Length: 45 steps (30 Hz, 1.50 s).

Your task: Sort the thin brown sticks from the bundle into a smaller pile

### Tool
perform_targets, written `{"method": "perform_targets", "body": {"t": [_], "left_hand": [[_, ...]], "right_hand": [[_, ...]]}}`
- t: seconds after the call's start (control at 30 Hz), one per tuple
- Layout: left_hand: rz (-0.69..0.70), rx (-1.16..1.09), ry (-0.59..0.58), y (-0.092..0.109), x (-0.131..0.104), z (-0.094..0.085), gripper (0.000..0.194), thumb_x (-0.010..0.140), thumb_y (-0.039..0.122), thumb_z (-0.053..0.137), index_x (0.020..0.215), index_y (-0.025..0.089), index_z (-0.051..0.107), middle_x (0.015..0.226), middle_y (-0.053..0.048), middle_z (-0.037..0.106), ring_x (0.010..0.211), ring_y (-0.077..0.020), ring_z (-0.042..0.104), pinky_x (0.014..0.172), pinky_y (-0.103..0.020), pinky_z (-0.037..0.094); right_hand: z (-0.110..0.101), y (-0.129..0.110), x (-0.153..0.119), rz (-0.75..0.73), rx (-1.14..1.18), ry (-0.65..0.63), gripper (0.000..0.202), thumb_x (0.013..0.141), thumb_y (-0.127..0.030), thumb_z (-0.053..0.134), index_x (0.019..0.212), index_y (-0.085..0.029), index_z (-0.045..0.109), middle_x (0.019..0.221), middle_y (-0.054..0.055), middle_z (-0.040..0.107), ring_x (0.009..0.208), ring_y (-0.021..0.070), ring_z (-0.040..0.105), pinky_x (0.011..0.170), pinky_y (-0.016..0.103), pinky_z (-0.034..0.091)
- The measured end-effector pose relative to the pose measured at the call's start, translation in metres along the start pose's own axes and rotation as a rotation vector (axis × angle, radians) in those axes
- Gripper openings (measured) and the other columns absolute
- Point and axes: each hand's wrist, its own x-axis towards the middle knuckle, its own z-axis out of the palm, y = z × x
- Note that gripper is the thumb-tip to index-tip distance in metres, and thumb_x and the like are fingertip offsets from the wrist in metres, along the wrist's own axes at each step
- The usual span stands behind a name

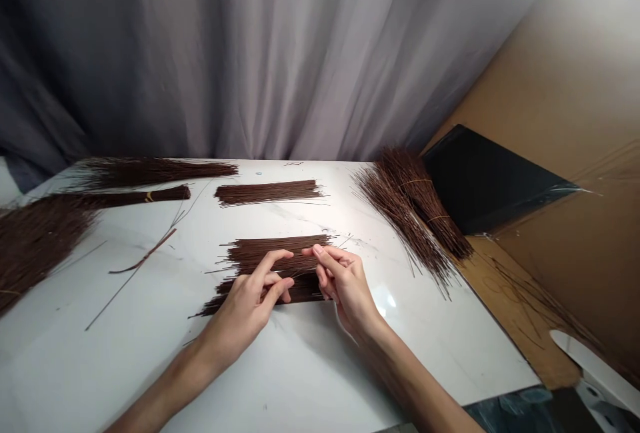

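My left hand [257, 296] hovers over the near pile of thin brown sticks [275, 253], its thumb and forefinger spread apart. Just right of it is my right hand [345, 280], with thumb and forefinger pinched together and the other fingers curled in. Whatever the pinch holds, if anything, is too fine to make out. The near pile lies in two layers or strips side by side, the darker front one [307, 290] partly hidden behind my hands. Beyond it lies a smaller, neat row of the same sticks [270, 192].
Tied bundles [425, 200] lie at the right edge of the white table [310, 380], beside a black panel [500, 180]. More bundles [160, 170] sit at the back left, and a large one [40, 240] at far left. Loose sticks [145, 256] lie near them. A grey curtain [280, 53] hangs behind.
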Motion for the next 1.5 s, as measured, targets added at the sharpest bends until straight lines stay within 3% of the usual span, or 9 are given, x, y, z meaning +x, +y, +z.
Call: {"method": "perform_targets", "body": {"t": [0.2, 0.33, 0.53, 0.7, 0.83, 0.93, 1.03, 1.23, 1.5], "left_hand": [[-0.035, -0.078, -0.009, -0.006, 0.004, -0.003, 0.023, 0.101, 0.047, 0.05, 0.103, 0.026, 0.058, 0.081, 0.001, 0.075, 0.067, -0.0173, 0.062, 0.062, -0.027, 0.045], [-0.084, -0.361, -0.011, -0.008, 0.006, -0.011, 0.029, 0.099, 0.053, 0.055, 0.101, 0.024, 0.052, 0.085, -0.003, 0.078, 0.062, -0.0163, 0.059, 0.056, -0.026, 0.045], [-0.024, -0.726, 0.245, 0.004, 0.003, -0.008, 0.024, 0.102, 0.048, 0.056, 0.106, 0.026, 0.05, 0.108, -0.005, 0.076, 0.104, -0.0213, 0.065, 0.093, -0.033, 0.048], [0.072, -0.542, 0.295, -0.003, 0.006, -0.005, 0.023, 0.106, 0.047, 0.047, 0.11, 0.025, 0.054, 0.127, -0.006, 0.065, 0.116, -0.0226, 0.057, 0.103, -0.036, 0.042], [0.155, -0.016, 0.164, -0.017, 0.009, -0.015, 0.02, 0.107, 0.041, 0.047, 0.108, 0.026, 0.059, 0.113, -0.003, 0.063, 0.108, -0.0225, 0.057, 0.096, -0.036, 0.043], [0.32, 0.28, -0.01, -0.02, 0.008, -0.02, 0.021, 0.109, 0.028, 0.041, 0.106, 0.026, 0.061, 0.114, -0.002, 0.061, 0.106, -0.0213, 0.058, 0.092, -0.036, 0.045], [0.42, 0.467, -0.04, -0.016, 0.004, -0.021, 0.017, 0.107, 0.022, 0.045, 0.105, 0.024, 0.061, 0.112, -0.002, 0.061, 0.103, -0.0212, 0.059, 0.087, -0.036, 0.047], [0.412, 0.572, -0.072, -0.014, 0.001, -0.024, 0.009, 0.102, 0.032, 0.06, 0.104, 0.023, 0.06, 0.111, -0.001, 0.061, 0.101, -0.0223, 0.06, 0.082, -0.036, 0.05], [0.371, 0.585, -0.097, -0.016, 0.003, -0.02, 0.008, 0.105, 0.018, 0.052, 0.106, 0.022, 0.058, 0.113, -0.001, 0.059, 0.101, -0.0197, 0.059, 0.082, -0.035, 0.048]], "right_hand": [[0.001, -0.003, -0.001, -0.032, -0.103, 0.003, 0.049, 0.089, -0.062, 0.064, 0.107, -0.017, 0.068, 0.051, -0.01, 0.043, 0.034, 0.0055, 0.029, 0.034, 0.021, 0.027], [0.005, -0.001, -0.01, -0.259, -0.283, 0.083, 0.033, 0.093, -0.053, 0.064, 0.097, -0.022, 0.059, 0.06, -0.008, 0.046, 0.048, 0.0077, 0.041, 0.045, 0.02, 0.033], [0.027, 0.012, -0.025, -0.334, -0.578, -0.286, 0.023, 0.096, -0.041, 0.062, 0.087, -0.02, 0.065, 0.074, -0.001, 0.065, 0.063, 0.0117, 0.054, 0.059, 0.023, 0.038], [0.028, 0.01, -0.025, -0.282, -0.58, -0.329, 0.035, 0.102, -0.04, 0.051, 0.083, -0.019, 0.071, 0.066, 0.0, 0.065, 0.059, 0.0128, 0.055, 0.058, 0.024, 0.039], [-0.017, -0.012, -0.002, -0.38, -0.667, 0.139, 0.04, 0.101, -0.048, 0.049, 0.096, -0.019, 0.076, 0.066, 0.002, 0.066, 0.064, 0.0177, 0.06, 0.062, 0.027, 0.041], [-0.081, -0.041, 0.025, -0.605, -0.984, 0.693, 0.038, 0.097, -0.048, 0.054, 0.101, -0.019, 0.079, 0.083, 0.007, 0.072, 0.073, 0.0221, 0.061, 0.07, 0.032, 0.04], [-0.146, -0.065, 0.048, -0.662, -1.374, 0.994, 0.037, 0.096, -0.042, 0.054, 0.096, -0.018, 0.081, 0.091, 0.012, 0.073, 0.08, 0.0253, 0.059, 0.077, 0.037, 0.034], [-0.212, -0.059, 0.067, -0.483, -1.471, 0.942, 0.036, 0.092, -0.04, 0.053, 0.102, -0.021, 0.082, 0.095, 0.011, 0.074, 0.08, 0.0258, 0.056, 0.072, 0.038, 0.03], [-0.223, -0.043, 0.075, -0.647, -1.321, 0.835, 0.046, 0.092, -0.05, 0.053, 0.113, -0.016, 0.075, 0.091, 0.01, 0.065, 0.078, 0.0239, 0.056, 0.082, 0.043, 0.042]]}}
